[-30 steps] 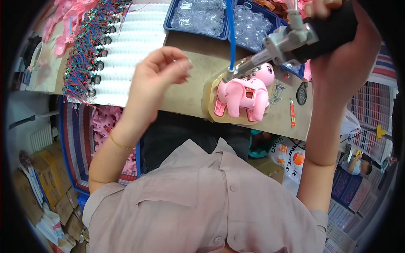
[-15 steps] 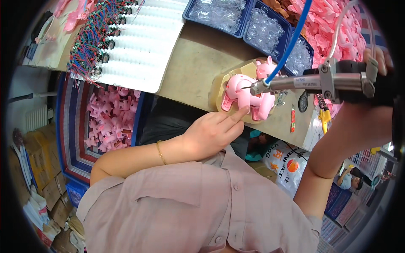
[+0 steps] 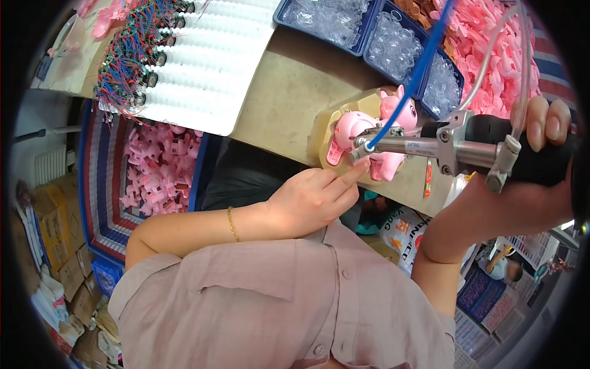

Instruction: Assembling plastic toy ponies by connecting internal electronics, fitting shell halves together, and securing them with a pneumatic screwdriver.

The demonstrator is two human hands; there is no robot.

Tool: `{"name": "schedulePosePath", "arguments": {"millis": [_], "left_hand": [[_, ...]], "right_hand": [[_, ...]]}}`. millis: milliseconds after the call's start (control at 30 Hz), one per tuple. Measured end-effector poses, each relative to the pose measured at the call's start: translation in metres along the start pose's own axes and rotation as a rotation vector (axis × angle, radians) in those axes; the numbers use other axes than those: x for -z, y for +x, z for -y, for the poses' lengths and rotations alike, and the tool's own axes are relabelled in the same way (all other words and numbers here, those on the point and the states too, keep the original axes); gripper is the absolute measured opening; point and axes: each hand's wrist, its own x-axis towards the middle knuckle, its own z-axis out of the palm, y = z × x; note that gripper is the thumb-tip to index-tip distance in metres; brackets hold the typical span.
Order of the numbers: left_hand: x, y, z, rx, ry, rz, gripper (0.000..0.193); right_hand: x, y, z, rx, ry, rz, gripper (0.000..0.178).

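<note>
A pink toy animal [image 3: 351, 126] lies in a tan moulded holder [image 3: 321, 130] on the bench. My left hand [image 3: 316, 198] is at its near side, index finger stretched onto the toy's edge, the other fingers loosely bent. My right hand [image 3: 544, 126] is wrapped round the black grip of a power screwdriver [image 3: 550, 157]. Fixed along it is a metal cylinder [image 3: 405, 146] with a blue air hose [image 3: 410, 92]. The tool's front end lies over the toy and covers part of its middle, so the tip's contact is hidden.
Blue trays [image 3: 364, 48] of clear plastic parts stand at the back beside a heap of pink parts [image 3: 491, 55]. A white ribbed tray [image 3: 203, 74] carries wired components [image 3: 126, 74]. Left of my lap is a bin of pink pieces [image 3: 161, 169]. A red strip [image 3: 428, 178] lies near the bench edge.
The right hand and screwdriver have swung lower and nearer, and the tool's front end has moved toward the toy's near side. The left index finger stays at the toy's edge.
</note>
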Motion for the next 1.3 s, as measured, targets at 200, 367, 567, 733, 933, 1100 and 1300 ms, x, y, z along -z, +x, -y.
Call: {"name": "schedulePosePath", "arguments": {"millis": [200,367,567,733,933,1100,1300], "left_hand": [[0.014,0.005,0.01,-0.011,0.004,0.076,0.021],[0.046,0.047,0.013,0.379,-0.509,-0.043,0.015],[0.061,0.095,0.025,0.793,-1.253,0.104,0.046],[0.046,0.101,0.011,0.774,-1.078,0.124,0.068],[0.028,0.101,0.007,0.566,-0.734,0.161,0.074],[0.011,0.082,0.022,0.224,-0.092,0.071,0.073],[0.006,0.072,0.02,0.382,-0.232,0.046,0.062]], "right_hand": [[0.0,0.014,-0.06,0.075,-0.247,-0.074,0.017],[0.023,0.02,-0.118,-0.003,-0.303,-0.044,0.017],[0.025,0.005,-0.114,-0.156,-0.026,0.156,0.018],[0.028,-0.047,-0.102,-0.332,0.469,0.537,0.024],[0.024,-0.092,-0.11,-0.395,0.8,0.731,0.017],[-0.007,-0.125,-0.126,-0.354,0.71,0.79,0.012],[-0.011,-0.131,-0.12,-0.216,0.599,0.772,0.013]]}}
